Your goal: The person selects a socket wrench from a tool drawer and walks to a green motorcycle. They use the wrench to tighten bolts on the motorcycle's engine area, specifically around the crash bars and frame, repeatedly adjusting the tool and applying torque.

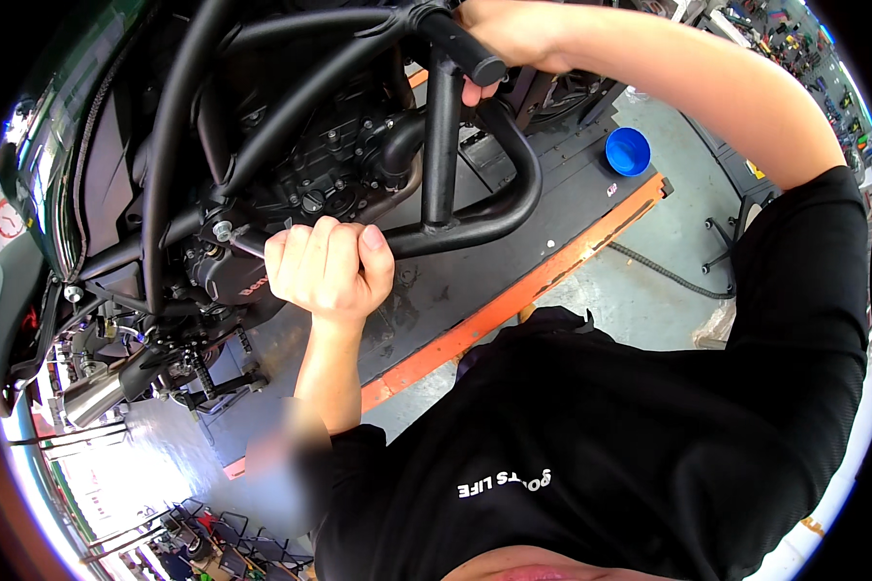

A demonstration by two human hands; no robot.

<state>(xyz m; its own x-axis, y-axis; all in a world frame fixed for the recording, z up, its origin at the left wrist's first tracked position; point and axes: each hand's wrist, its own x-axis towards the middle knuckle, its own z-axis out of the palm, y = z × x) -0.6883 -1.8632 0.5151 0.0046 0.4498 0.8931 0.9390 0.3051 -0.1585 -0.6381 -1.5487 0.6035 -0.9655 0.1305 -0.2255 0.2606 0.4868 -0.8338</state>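
Note:
A black tubular crash bar (439,145) stands out from the side of a motorcycle, over its dark engine (310,155). My left hand (329,266) is closed in a fist around the lower tube. Just left of that fist a silver bolt head (223,230) and a short metallic piece show at the frame; how that piece joins the tube is hidden by my fingers. Up at the top, my right hand (504,34) wraps the upper part of the crash bar behind its round black end piece (480,66). Its fingertips show below that piece, the rest being hidden.
The motorcycle stands on a dark lift platform (397,320) with an orange edge (513,300). A blue bowl (628,152) sits near the platform's far right corner. A black hose (673,275) lies on the grey floor (601,300). The silver exhaust (97,392) is at lower left.

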